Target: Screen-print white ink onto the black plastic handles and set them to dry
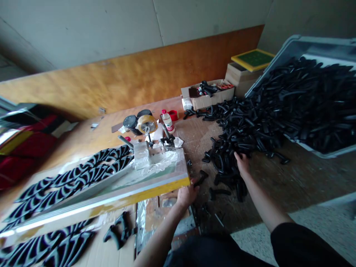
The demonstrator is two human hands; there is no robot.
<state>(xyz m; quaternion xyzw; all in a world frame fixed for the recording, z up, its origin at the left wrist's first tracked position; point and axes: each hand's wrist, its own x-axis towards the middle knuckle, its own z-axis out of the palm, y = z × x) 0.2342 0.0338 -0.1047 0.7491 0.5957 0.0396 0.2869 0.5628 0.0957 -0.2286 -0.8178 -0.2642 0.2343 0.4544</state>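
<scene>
My left hand [186,195] is closed at the right front corner of a yellow-edged screen-printing frame [164,186]. A curved black plastic handle [201,178] juts out beyond its thumb and fingers, apparently gripped; whether the hand also touches the frame I cannot tell. My right hand [242,163] reaches to the near side of a heap of black plastic handles [244,126]. Its fingertips touch the heap, and blur hides whether they grip one. White paste and a pale block [141,155] lie on the frame's mesh, near a metal clamp [167,142].
A grey tub [302,150] tips more black handles onto the table at the right. Rows of handles [91,168] lie on cardboard at the left. Behind the frame stand a tape roll [147,124], a red-capped bottle [167,121] and an open carton [213,99].
</scene>
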